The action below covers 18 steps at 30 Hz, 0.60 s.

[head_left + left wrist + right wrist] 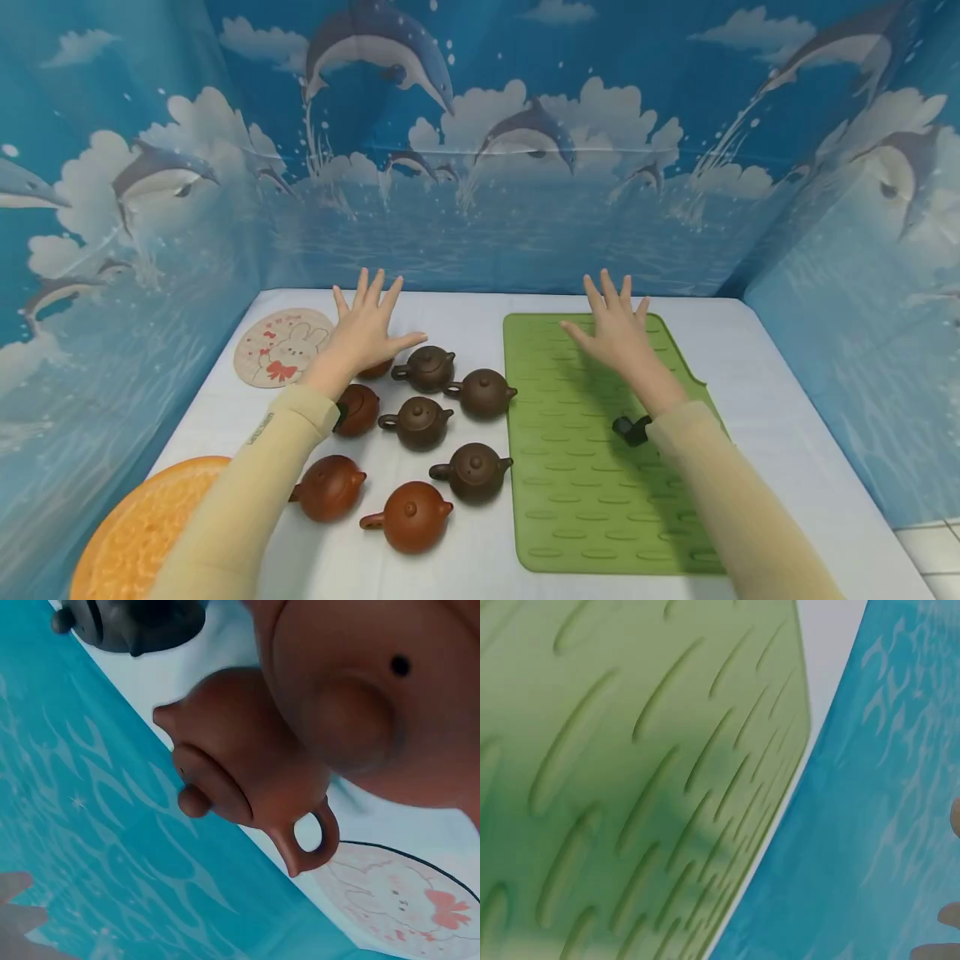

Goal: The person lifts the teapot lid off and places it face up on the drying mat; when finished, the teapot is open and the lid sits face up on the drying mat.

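My left hand (363, 333) is held with fingers spread over the far left of the table, holding nothing. Below it, partly hidden by the hand and sleeve, are reddish-brown teapots; one teapot (247, 750) shows whole in the left wrist view, with another teapot (360, 697) close to that camera. Nearby sit dark brown teapots, among them one teapot (427, 369) just right of the left thumb. My right hand (617, 333), fingers likewise spread and holding nothing, is over the far part of a green ridged mat (570, 467).
A round bunny-printed mat (281, 350) lies at the back left, an orange round object (150, 525) at the front left. More teapots, such as a reddish one (416, 517), stand left of the green mat. A dolphin-printed curtain (480, 217) borders the white table.
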### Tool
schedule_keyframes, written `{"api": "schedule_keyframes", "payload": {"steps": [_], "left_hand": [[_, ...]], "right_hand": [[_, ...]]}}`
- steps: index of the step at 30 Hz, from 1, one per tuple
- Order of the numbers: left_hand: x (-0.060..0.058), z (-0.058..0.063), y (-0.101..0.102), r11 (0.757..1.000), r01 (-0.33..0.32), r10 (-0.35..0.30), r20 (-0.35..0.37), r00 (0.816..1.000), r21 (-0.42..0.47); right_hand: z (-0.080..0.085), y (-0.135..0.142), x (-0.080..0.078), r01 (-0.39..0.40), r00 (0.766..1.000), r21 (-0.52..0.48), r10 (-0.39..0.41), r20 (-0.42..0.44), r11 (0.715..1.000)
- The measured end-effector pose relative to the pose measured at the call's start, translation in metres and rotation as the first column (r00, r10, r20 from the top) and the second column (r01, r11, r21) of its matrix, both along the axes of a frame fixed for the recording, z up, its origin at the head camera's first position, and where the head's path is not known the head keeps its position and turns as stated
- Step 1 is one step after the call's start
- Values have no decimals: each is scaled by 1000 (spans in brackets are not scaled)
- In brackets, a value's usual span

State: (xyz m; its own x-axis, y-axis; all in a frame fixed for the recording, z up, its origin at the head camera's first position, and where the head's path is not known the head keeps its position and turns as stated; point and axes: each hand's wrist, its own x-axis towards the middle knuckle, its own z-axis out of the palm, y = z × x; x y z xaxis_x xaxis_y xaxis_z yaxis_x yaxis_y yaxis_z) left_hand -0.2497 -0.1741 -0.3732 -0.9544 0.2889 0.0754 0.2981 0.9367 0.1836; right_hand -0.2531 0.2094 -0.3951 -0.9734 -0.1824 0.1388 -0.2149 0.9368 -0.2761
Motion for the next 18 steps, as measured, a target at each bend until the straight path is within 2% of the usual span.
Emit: {"api": "schedule_keyframes", "payload": {"steps": [5, 8, 11, 13, 18], "left_hand": [[18, 2, 7, 994, 108, -108, -30, 994, 5], [32, 4, 8, 986, 165, -163, -58, 985, 23], [48, 0, 7, 975, 219, -215, -90, 972, 39], [60, -5, 6, 963, 266, -260, -101, 960, 48], [87, -16, 7, 913, 401, -393, -107, 913, 71]], "right_hand": [[1, -13, 16, -70, 997, -23, 69, -37, 997], [1, -23, 28, -120, 992, -43, 117, -47, 992], [0, -33, 39, -177, 983, -58, 173, -60, 983], [-2, -39, 47, -213, 976, -71, 208, -69, 975], [-10, -52, 67, -294, 954, -79, 287, -88, 953]]}}
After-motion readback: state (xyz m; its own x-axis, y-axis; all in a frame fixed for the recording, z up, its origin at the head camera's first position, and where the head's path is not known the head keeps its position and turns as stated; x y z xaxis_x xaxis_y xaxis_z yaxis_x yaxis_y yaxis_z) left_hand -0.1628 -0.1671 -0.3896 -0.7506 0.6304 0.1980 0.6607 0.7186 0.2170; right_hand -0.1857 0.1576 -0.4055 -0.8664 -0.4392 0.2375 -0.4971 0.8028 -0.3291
